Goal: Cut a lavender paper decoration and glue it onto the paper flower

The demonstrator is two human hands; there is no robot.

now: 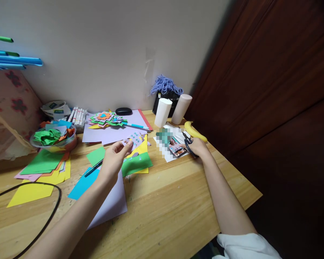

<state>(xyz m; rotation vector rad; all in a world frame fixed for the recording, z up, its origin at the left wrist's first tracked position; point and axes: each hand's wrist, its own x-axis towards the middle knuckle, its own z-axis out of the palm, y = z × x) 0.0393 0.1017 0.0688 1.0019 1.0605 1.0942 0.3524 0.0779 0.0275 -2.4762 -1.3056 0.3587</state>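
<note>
My left hand (115,154) pinches a small piece of lilac paper (135,140) dotted with blue-green shapes, held over the coloured sheets. Below it lie a green sheet (137,164) and yellow paper, with small scraps on them. In my right hand (198,147) are black-handled scissors (189,144); the fingers are wrapped around the handles and partly hidden. Right beside the scissors a phone (177,147) with a lit screen lies on white paper, next to a blurred patch. Behind my left wrist rests a dark teal pen (93,168) on a blue sheet (82,185).
Layered paper flowers (105,117) lie on a lilac sheet at the back. On the left are a plastic bowl of paper scraps (54,138), markers (77,115) and a black cable (59,201). White cylinders (163,112) and a banana (196,133) stand near the dark wooden panel (272,90).
</note>
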